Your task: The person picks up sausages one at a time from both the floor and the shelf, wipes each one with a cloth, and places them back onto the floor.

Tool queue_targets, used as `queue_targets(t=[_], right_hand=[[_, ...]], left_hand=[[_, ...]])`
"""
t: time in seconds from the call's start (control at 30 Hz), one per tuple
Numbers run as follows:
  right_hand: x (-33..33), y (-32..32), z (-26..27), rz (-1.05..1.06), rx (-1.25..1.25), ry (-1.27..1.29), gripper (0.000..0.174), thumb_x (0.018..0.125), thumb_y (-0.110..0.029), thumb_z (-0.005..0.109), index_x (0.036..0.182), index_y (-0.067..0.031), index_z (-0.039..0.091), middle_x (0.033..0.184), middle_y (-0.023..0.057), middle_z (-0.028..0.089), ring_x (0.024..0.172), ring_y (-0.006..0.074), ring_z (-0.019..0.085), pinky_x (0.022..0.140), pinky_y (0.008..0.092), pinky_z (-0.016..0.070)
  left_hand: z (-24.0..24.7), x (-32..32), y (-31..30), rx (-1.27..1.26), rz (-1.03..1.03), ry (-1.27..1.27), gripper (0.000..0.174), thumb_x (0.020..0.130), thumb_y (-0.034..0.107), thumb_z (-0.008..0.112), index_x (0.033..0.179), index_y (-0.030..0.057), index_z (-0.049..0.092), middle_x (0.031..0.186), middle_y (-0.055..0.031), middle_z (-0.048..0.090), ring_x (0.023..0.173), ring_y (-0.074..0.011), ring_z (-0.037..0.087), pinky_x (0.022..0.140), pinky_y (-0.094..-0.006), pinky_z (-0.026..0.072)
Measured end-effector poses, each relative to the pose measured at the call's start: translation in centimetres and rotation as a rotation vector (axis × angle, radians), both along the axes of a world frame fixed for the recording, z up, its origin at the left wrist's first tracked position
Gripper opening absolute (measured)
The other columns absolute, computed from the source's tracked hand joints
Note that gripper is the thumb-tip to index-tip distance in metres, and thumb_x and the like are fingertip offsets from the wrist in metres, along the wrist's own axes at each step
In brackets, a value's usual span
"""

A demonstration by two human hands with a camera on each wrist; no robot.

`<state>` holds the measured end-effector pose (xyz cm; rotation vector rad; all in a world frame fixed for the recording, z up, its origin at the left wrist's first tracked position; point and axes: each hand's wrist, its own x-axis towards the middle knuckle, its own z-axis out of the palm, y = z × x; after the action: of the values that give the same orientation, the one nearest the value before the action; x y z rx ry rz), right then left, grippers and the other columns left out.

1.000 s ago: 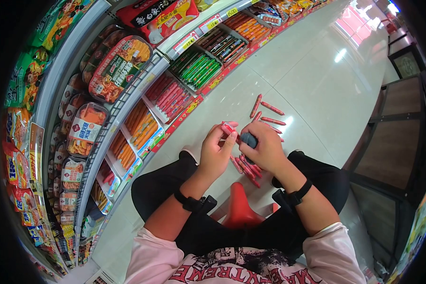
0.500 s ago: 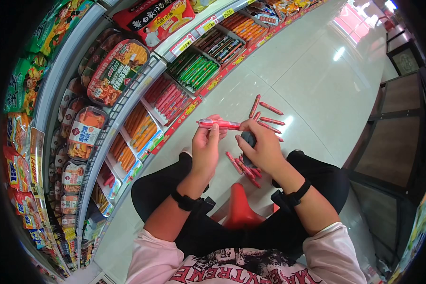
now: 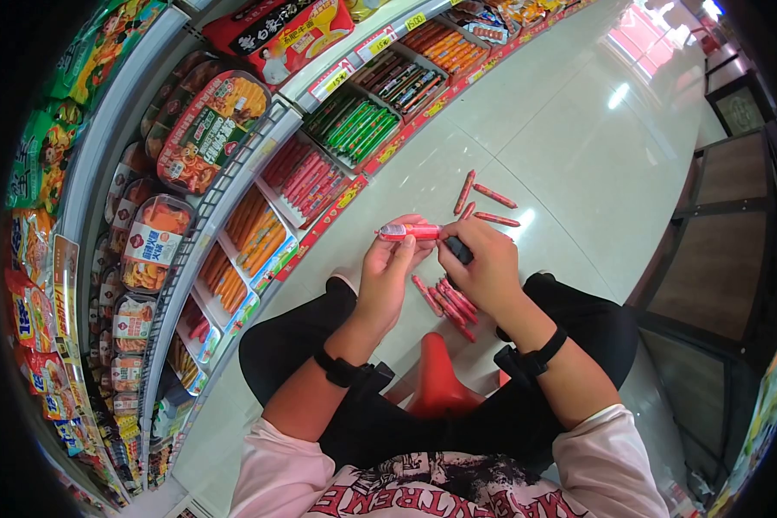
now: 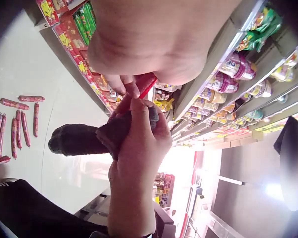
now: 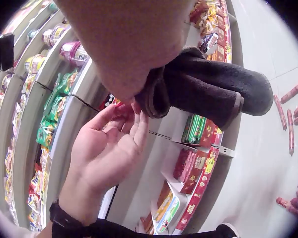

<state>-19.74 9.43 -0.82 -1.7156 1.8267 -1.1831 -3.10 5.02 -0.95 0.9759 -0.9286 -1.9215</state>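
Note:
Between my hands, in the head view, lies a red-wrapped sausage stick point(image 3: 410, 231), roughly level. My left hand point(image 3: 386, 272) pinches it with thumb and fingers near its left part. At its other end, my right hand point(image 3: 490, 266) grips a folded dark grey cloth point(image 4: 79, 140) against the wrapper. The cloth point(image 5: 213, 84) hangs out of the right hand in the right wrist view. Below the hands, a bunch of red sausage sticks point(image 3: 447, 306) lies on the floor. Several more loose sticks point(image 3: 495, 220) are spread beyond the right hand, which hides part of them.
On the left, shelves carry packaged foods, with boxes of pink sticks point(image 3: 306, 181) and green sticks point(image 3: 362, 129) on the lowest one. A red stool point(image 3: 440, 380) shows between the legs. Dark cabinets point(image 3: 716, 250) line the right side of the tiled floor point(image 3: 561, 155).
The held sausage stick has turned from pointing toward the camera to lying level across both hands, then shifted slightly right. The right hand and cloth now cover more of its right end.

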Motion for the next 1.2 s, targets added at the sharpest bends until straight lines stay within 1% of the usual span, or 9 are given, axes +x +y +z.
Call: queue_targets(t=[0.07, 0.27, 0.47, 0.57, 0.67, 0.77, 0.87, 1.07, 1.2], right_hand=[[0.0, 0.2, 0.2, -0.004, 0.010, 0.031, 0.020, 0.078, -0.010, 0.078, 0.096, -0.0106, 0.070, 0.084, 0.0071, 0.067, 0.074, 0.0255, 0.068, 0.063, 0.0356, 0.0530], [-0.2, 0.5, 0.5, 0.107, -0.265, 0.427, 0.028, 0.072, -0.018, 0.081, 0.097, -0.0131, 0.069, 0.084, 0.0001, 0.064, 0.076, 0.0182, 0.067, 0.060, 0.0338, 0.0513], [-0.2, 0.5, 0.6, 0.087, -0.204, 0.367, 0.027, 0.072, -0.018, 0.081, 0.096, -0.0131, 0.069, 0.085, -0.0004, 0.064, 0.077, 0.0176, 0.068, 0.060, 0.0337, 0.0515], [-0.1, 0.3, 0.8, 0.045, -0.198, 0.249, 0.023, 0.076, -0.015, 0.079, 0.096, -0.0123, 0.070, 0.086, 0.0006, 0.067, 0.073, 0.0202, 0.068, 0.060, 0.0334, 0.0518], [0.7, 0.5, 1.0, -0.010, -0.115, -0.033, 0.018, 0.081, -0.009, 0.079, 0.096, -0.0082, 0.069, 0.081, 0.0061, 0.065, 0.067, 0.0225, 0.066, 0.060, 0.0328, 0.0508], [0.4, 0.7, -0.5, 0.114, 0.079, -0.284, 0.012, 0.093, -0.016, 0.073, 0.099, -0.0072, 0.068, 0.080, 0.0067, 0.068, 0.063, 0.0187, 0.065, 0.061, 0.0294, 0.0519], [1.1, 0.6, 0.6, 0.119, 0.444, -0.984, 0.020, 0.100, -0.025, 0.070, 0.099, -0.0051, 0.068, 0.078, 0.0047, 0.067, 0.065, 0.0129, 0.064, 0.060, 0.0285, 0.0520], [0.9, 0.4, 1.2, 0.010, 0.518, -1.244, 0.031, 0.104, -0.032, 0.067, 0.105, -0.0010, 0.065, 0.079, 0.0031, 0.065, 0.067, 0.0114, 0.065, 0.059, 0.0272, 0.0527], [0.7, 0.3, 0.0, 0.055, 0.467, -1.192, 0.032, 0.105, -0.032, 0.065, 0.107, -0.0004, 0.062, 0.084, 0.0041, 0.066, 0.068, 0.0119, 0.065, 0.060, 0.0277, 0.0538]], left_hand=[[0.1, 0.0, 0.0, 0.017, -0.013, 0.045, 0.029, 0.111, 0.013, 0.050, 0.137, -0.0001, 0.055, 0.123, -0.0093, 0.066, 0.111, -0.0146, 0.065, 0.108, -0.0335, 0.0514], [-0.8, 0.3, 0.0, 0.049, -0.010, 0.059, 0.018, 0.106, 0.009, 0.058, 0.124, 0.0034, 0.056, 0.123, -0.0090, 0.064, 0.109, -0.0146, 0.065, 0.104, -0.0321, 0.0530], [-0.9, 0.3, 0.1, 0.059, 0.034, 0.060, 0.021, 0.102, 0.000, 0.062, 0.121, 0.0029, 0.054, 0.127, -0.0106, 0.063, 0.110, -0.0154, 0.066, 0.100, -0.0313, 0.0553], [-0.6, 0.2, -0.1, 0.071, 0.045, 0.066, 0.024, 0.102, -0.001, 0.062, 0.124, 0.0024, 0.053, 0.130, -0.0126, 0.062, 0.110, -0.0165, 0.066, 0.101, -0.0315, 0.0557], [-0.4, 0.3, -0.2, 0.094, 0.093, 0.093, 0.026, 0.102, -0.001, 0.061, 0.126, 0.0026, 0.053, 0.132, -0.0141, 0.062, 0.112, -0.0187, 0.066, 0.104, -0.0348, 0.0547], [-0.1, 0.3, -0.4, 0.060, 0.138, 0.106, 0.027, 0.102, 0.000, 0.061, 0.127, 0.0045, 0.052, 0.132, -0.0143, 0.062, 0.114, -0.0215, 0.066, 0.108, -0.0402, 0.0527], [0.0, 0.4, -0.4, 0.008, 0.111, 0.107, 0.029, 0.102, 0.000, 0.060, 0.128, 0.0054, 0.050, 0.134, -0.0164, 0.061, 0.117, -0.0230, 0.065, 0.107, -0.0403, 0.0534], [0.5, 0.2, -0.1, -0.149, 0.047, 0.050, 0.034, 0.101, -0.003, 0.060, 0.130, 0.0057, 0.044, 0.139, -0.0234, 0.059, 0.123, -0.0266, 0.065, 0.110, -0.0440, 0.0525], [0.6, 0.1, 0.2, -0.148, 0.029, 0.013, 0.033, 0.101, -0.003, 0.060, 0.129, 0.0047, 0.043, 0.138, -0.0252, 0.060, 0.119, -0.0268, 0.067, 0.111, -0.0445, 0.0523]])
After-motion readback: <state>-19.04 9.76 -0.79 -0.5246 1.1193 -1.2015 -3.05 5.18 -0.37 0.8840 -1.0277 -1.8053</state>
